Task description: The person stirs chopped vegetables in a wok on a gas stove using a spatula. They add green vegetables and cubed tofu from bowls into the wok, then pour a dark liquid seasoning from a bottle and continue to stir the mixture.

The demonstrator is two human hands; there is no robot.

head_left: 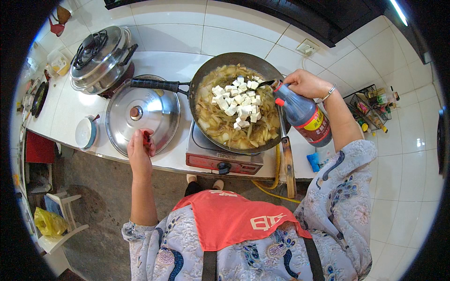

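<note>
My right hand point(307, 85) is wrapped round a large plastic bottle of dark sauce point(307, 114), tilted with its neck at the wok's right rim. The dark wok point(220, 62) sits on a portable gas stove point(224, 161). White tofu cubes point(241, 100) lie heaped on sliced vegetables in brownish liquid point(260, 133). A wooden-handled utensil point(289, 171) leans over the wok's right rim, its head hidden. My left hand point(140, 143) is closed round a small dark red thing, too covered to name, above the near edge of a steel lid point(159, 105).
At the back left stands a lidded steel pot point(101, 61). A small bowl point(86, 132) is left of the lid. A blue packet point(314, 162) lies near the counter's right front. A wire rack with bottles point(370, 105) hangs on the right wall. A yellow hose point(276, 192) hangs below the counter.
</note>
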